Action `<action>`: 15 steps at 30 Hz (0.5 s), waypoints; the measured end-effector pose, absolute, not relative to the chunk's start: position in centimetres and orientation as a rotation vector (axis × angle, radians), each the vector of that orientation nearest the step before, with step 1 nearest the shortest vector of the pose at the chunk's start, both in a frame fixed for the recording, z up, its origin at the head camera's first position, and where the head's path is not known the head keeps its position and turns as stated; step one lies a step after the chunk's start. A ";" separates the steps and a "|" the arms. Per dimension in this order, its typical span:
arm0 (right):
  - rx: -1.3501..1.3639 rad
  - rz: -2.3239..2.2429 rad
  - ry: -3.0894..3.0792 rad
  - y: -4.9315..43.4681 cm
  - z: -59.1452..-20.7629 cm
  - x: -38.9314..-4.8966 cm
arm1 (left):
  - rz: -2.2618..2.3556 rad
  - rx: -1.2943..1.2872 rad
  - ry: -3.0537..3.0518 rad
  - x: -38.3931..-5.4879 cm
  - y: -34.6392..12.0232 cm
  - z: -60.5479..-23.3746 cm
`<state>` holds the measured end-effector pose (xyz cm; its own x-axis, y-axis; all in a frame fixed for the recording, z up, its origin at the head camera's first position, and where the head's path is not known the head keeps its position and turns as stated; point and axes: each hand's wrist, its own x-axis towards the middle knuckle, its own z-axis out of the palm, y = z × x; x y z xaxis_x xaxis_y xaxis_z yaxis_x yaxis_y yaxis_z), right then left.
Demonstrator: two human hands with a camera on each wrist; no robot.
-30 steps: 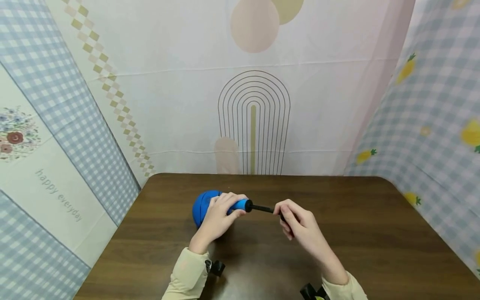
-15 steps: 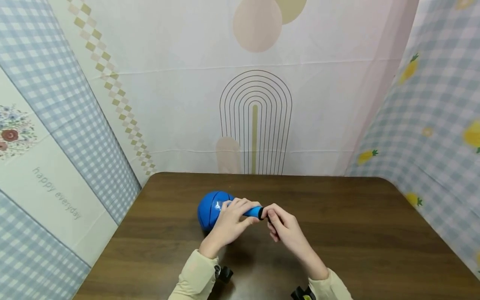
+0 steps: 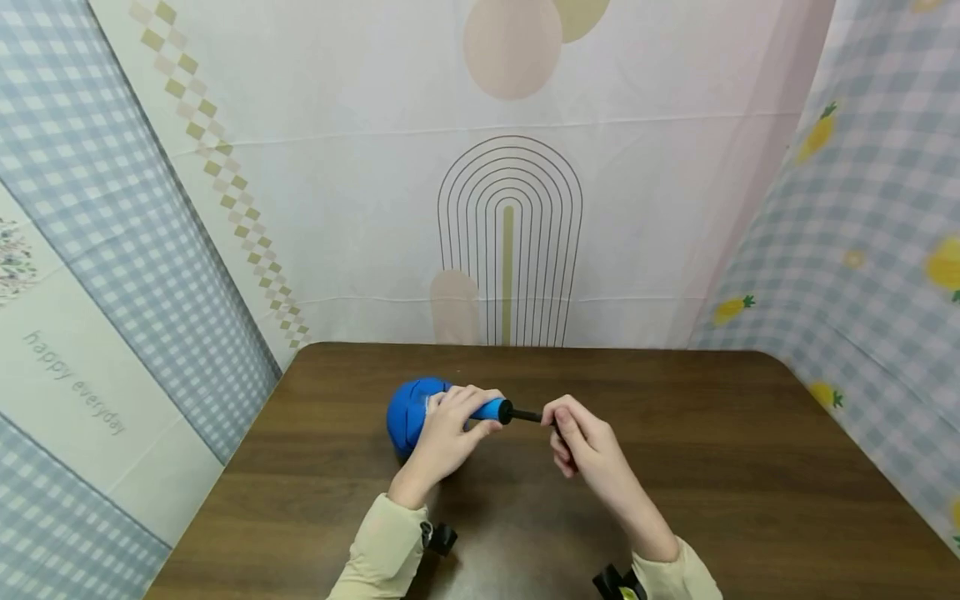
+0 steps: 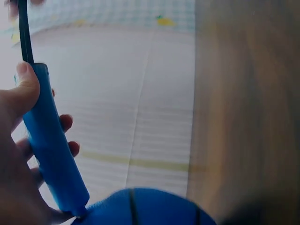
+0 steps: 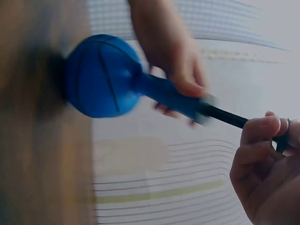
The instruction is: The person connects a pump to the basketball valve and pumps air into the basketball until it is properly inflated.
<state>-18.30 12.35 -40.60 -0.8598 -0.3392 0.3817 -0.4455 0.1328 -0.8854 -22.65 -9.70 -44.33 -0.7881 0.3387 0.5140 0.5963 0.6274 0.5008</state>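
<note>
A blue ball (image 3: pixel 408 417) with black seam lines rests on the brown table. My left hand (image 3: pixel 444 433) grips the blue barrel of a small hand pump (image 3: pixel 491 410), fingers wrapped round it. In the right wrist view the pump's tip end (image 5: pixel 140 83) meets the side of the ball (image 5: pixel 101 77). My right hand (image 3: pixel 588 437) holds the pump's black handle at the right, fingers curled over it. The black rod (image 3: pixel 527 415) shows between the barrel and that hand. In the left wrist view the barrel (image 4: pixel 54 140) slants down to the ball (image 4: pixel 154 208).
The wooden table (image 3: pixel 712 467) has rounded far corners. Behind it hangs a pale cloth (image 3: pixel 360 208) with printed arches, and checked cloths (image 3: pixel 885 292) hang at the sides. A black wrist camera (image 3: pixel 438 537) sits at the left sleeve.
The rod was out, then my right hand pushed it into the barrel, and now it is drawn partly out again. Ball and left hand shifted slightly right and then back left.
</note>
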 end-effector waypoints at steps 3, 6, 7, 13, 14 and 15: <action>0.756 1.810 -2.389 11.6 -41.7 -18.9 | -0.911 -0.769 -2.483 -22.2 -8.6 -44.4; 0.695 1.741 -2.478 11.1 -42.5 -19.4 | -0.871 -0.780 -2.483 -21.9 -7.9 -44.4; 0.658 1.712 -2.510 11.0 -42.6 -19.4 | -0.858 -0.778 -2.482 -21.9 -7.7 -44.4; 0.467 1.552 -2.612 10.3 -43.1 -19.4 | -0.791 -0.745 -2.490 -21.5 -7.0 -44.6; 0.452 1.523 -2.612 10.2 -43.3 -19.3 | -0.787 -0.746 -2.492 -21.4 -6.9 -44.6; 0.446 1.499 -2.610 10.0 -43.4 -19.3 | -0.783 -0.748 -2.495 -21.3 -6.8 -44.6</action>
<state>-19.32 10.05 -43.42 -0.9522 -0.2024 0.2286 -0.2995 0.4732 -0.8285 -21.33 -6.78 -44.58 -0.7678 0.3646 0.5268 0.6002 0.6970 0.3924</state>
